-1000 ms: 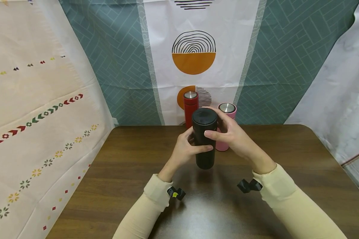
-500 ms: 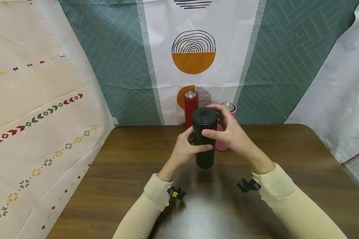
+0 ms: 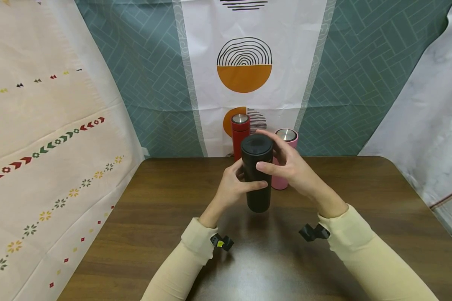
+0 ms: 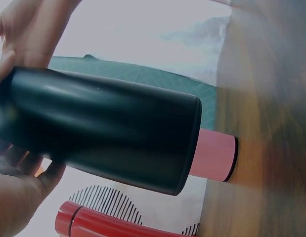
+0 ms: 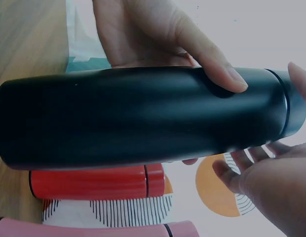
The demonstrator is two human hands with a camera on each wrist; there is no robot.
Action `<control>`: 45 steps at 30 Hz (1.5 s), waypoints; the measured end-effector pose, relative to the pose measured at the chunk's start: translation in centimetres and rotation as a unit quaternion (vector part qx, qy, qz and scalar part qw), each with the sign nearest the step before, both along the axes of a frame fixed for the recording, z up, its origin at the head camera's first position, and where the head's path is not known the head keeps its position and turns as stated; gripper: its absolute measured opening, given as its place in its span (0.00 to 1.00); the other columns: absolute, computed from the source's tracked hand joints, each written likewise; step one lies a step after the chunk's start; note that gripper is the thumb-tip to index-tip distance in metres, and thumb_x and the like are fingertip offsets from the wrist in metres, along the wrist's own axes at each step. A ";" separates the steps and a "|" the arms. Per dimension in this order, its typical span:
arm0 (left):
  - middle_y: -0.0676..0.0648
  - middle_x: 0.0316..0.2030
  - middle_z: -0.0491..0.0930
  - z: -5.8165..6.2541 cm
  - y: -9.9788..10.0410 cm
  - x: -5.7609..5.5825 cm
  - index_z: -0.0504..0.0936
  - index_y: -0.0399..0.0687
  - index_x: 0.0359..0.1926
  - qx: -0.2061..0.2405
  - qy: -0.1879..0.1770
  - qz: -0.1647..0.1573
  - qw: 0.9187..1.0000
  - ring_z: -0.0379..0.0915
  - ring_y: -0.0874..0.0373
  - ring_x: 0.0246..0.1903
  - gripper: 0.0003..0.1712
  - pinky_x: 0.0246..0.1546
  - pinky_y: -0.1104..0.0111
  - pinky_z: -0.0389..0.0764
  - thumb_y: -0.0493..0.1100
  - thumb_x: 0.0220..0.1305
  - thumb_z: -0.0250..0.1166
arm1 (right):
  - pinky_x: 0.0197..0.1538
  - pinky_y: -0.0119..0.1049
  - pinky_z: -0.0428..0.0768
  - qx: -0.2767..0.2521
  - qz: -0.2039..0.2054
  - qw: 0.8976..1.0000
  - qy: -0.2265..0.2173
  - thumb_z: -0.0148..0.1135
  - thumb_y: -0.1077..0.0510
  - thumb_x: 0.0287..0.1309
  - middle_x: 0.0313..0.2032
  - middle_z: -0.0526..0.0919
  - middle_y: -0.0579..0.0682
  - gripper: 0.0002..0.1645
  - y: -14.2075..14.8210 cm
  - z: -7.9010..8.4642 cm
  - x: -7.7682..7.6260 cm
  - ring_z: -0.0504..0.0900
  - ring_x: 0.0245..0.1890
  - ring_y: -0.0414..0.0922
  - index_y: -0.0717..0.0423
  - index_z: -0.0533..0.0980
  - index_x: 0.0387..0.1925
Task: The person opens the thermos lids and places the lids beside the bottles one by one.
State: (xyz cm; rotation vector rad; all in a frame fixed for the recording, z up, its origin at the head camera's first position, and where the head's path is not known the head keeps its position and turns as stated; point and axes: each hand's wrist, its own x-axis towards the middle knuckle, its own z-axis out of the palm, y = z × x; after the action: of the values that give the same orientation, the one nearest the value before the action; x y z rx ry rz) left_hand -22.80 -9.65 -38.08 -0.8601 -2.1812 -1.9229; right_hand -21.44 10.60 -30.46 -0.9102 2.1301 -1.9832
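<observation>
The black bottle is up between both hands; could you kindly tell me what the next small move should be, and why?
I would probably have the right hand firm its grip on the lid: it curves about that end of the black bottle, though firm contact is hard to confirm, while the left hand holds lower down.

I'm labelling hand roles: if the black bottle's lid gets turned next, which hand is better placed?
Probably the right hand: it is around the upper end of the black bottle, near the lid. The left hand grips the bottle lower down, so could steady it.
</observation>
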 end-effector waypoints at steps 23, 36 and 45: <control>0.46 0.52 0.85 0.2 0.0 0.2 0.78 0.49 0.64 0.005 -0.007 -0.003 1.000 0.83 0.51 0.50 0.33 0.57 0.54 0.82 0.40 0.57 0.78 | 0.75 0.59 0.60 0.001 -0.010 1.000 0.019 0.68 0.59 0.64 0.71 0.70 0.55 0.45 0.0 -0.3 0.0 0.66 0.73 0.52 0.45 0.60 0.78; 0.46 0.52 0.85 0.1 0.1 0.1 0.78 0.48 0.64 0.013 -0.008 -0.010 1.000 0.83 0.50 0.50 0.33 0.57 0.54 0.82 0.40 0.57 0.78 | 0.65 0.46 0.75 -0.007 -0.048 0.999 0.019 0.72 0.63 0.60 0.64 0.74 0.54 0.43 0.0 -0.4 0.0 0.74 0.65 0.53 0.52 0.62 0.73; 0.46 0.53 0.84 0.0 0.0 0.1 0.78 0.48 0.65 0.009 -0.008 -0.009 1.000 0.82 0.50 0.51 0.33 0.57 0.52 0.81 0.41 0.58 0.78 | 0.70 0.56 0.69 -0.006 -0.007 1.000 0.012 0.68 0.61 0.64 0.70 0.71 0.53 0.44 0.3 -0.5 -0.1 0.70 0.70 0.51 0.46 0.61 0.78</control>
State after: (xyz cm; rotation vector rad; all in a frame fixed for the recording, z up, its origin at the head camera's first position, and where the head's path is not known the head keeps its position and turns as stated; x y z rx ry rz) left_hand -22.75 -9.63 -38.03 -0.8667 -2.1676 -1.9609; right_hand -21.53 10.88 -30.93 -0.9280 2.1469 -2.0037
